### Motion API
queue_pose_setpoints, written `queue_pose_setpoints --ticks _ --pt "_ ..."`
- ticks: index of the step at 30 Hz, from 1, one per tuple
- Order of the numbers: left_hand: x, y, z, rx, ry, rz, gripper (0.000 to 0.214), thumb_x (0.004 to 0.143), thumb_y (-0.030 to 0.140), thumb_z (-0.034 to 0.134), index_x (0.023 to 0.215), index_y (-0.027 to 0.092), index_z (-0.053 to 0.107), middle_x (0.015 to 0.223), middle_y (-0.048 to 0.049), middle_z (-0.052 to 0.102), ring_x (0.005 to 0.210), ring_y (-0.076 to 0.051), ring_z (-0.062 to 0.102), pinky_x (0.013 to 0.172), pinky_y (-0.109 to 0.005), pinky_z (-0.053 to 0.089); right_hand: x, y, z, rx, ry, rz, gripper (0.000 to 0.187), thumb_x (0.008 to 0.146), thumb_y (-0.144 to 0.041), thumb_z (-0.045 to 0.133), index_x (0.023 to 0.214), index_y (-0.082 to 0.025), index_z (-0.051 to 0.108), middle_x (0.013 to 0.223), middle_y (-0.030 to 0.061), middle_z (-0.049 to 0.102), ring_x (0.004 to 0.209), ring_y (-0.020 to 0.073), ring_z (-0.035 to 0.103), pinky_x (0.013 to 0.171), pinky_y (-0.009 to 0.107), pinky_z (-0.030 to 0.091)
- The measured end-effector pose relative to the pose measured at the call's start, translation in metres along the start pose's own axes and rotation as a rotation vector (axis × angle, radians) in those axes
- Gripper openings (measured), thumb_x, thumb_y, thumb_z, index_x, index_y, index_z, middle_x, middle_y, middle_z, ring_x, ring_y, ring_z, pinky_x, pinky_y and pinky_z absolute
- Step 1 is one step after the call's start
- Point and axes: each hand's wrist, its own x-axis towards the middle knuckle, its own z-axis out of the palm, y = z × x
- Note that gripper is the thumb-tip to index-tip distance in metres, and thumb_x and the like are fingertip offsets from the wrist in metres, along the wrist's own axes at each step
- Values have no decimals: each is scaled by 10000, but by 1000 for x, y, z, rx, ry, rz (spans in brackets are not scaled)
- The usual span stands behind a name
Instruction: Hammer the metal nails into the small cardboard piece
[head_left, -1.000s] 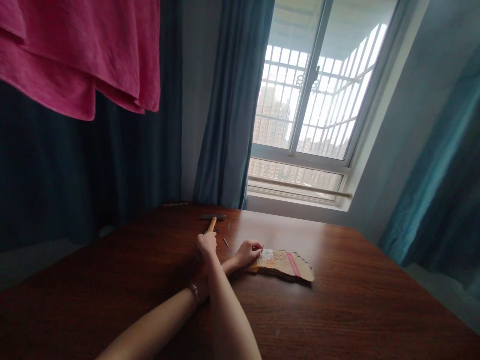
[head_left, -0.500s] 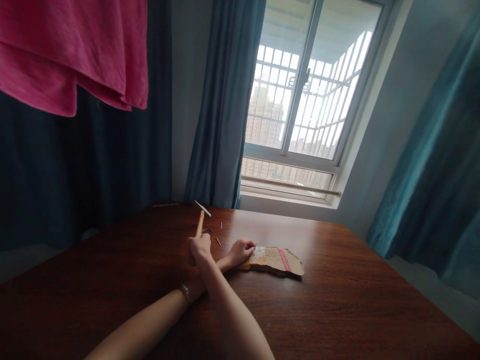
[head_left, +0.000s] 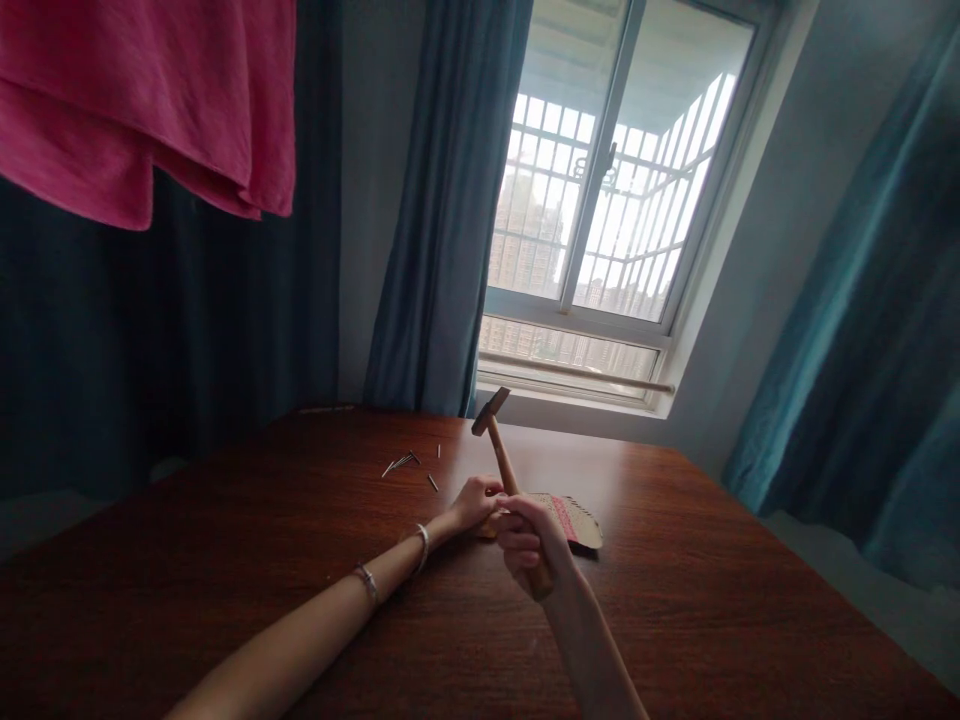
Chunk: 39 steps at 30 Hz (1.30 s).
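Observation:
My right hand [head_left: 529,540] is wrapped round the wooden handle of a hammer [head_left: 504,462], its metal head raised up and tilted. My left hand [head_left: 476,503] rests at the near-left end of a thick tan piece [head_left: 581,520] with a speckled print, a pink band and a notched far edge. The left fingers are pinched together around a nail, now mostly hidden behind the right hand and hammer. Several loose nails [head_left: 400,463] lie on the table beyond my left hand, one of them a single nail [head_left: 433,482] nearer to it.
The dark brown wooden table [head_left: 225,520] spreads wide around my arms. A pink cloth [head_left: 150,110] hangs at the upper left. Blue curtains [head_left: 435,200] and a barred window [head_left: 585,200] stand behind the table's far edge.
My right hand has swung rightward with the hammer, uncrossing from over my left forearm. The hammer head now stands above the tan piece. My left hand has barely moved.

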Motion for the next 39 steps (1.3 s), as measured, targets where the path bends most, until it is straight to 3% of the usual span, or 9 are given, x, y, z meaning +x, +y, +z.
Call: queue_pose_setpoints --ticks 2,5,8,10,17,24,33,39 --pt "1 -4 0 28 28 20 214 726 253 505 716 129 679 729 -37 636 708 -153 526 658 -230 369 -31 2 -10 90 63 -8 267 743 -248 554 599 -180 340 472 -111 317 297 -18 163 235 96 153" --pt "4 -10 2 68 50 47 211 731 261 508 738 146 684 741 -39 636 704 -148 529 661 -227 371 -66 12 -24 48 207 -3 280 733 -283 569 582 -174 360 461 -101 337 289 -17 192 232 110 156" --pt "5 -14 5 78 40 59 219 737 269 505 751 147 686 747 -43 634 692 -146 531 659 -230 372 -85 21 -32 -3 361 -44 246 690 -316 603 639 -166 415 491 -87 408 286 -20 215 242 114 152" --pt "5 -16 6 77 35 56 222 740 270 502 764 146 684 757 -44 632 688 -145 530 656 -231 372 -90 23 -32 -14 381 -23 248 661 -341 618 686 -171 439 490 -88 424 282 -19 201 244 115 133" --pt "4 -12 4 88 30 46 219 745 270 499 757 150 682 742 -39 621 679 -140 523 650 -229 365 -82 21 -30 -23 290 -1 261 657 -390 609 731 -205 440 443 -113 361 272 -4 137 241 136 80" --pt "4 -13 5 81 27 57 203 742 250 501 733 143 674 728 -31 615 652 -127 518 618 -217 357 -69 22 -34 -68 347 36 293 652 -426 602 742 -212 424 458 -114 346 264 -3 163 249 141 61" --pt "3 -13 4 81 32 84 207 750 238 488 740 153 677 731 -31 606 657 -125 517 629 -214 364 -69 24 -35 -52 395 -1 219 747 -402 532 769 -201 447 475 -100 377 267 -7 209 263 126 59" --pt "3 -13 5 73 28 49 210 748 233 488 745 148 680 740 -34 595 645 -119 515 622 -210 368 -69 23 -37 -48 363 23 208 739 -402 523 758 -207 453 469 -104 375 256 0 193 246 137 65"
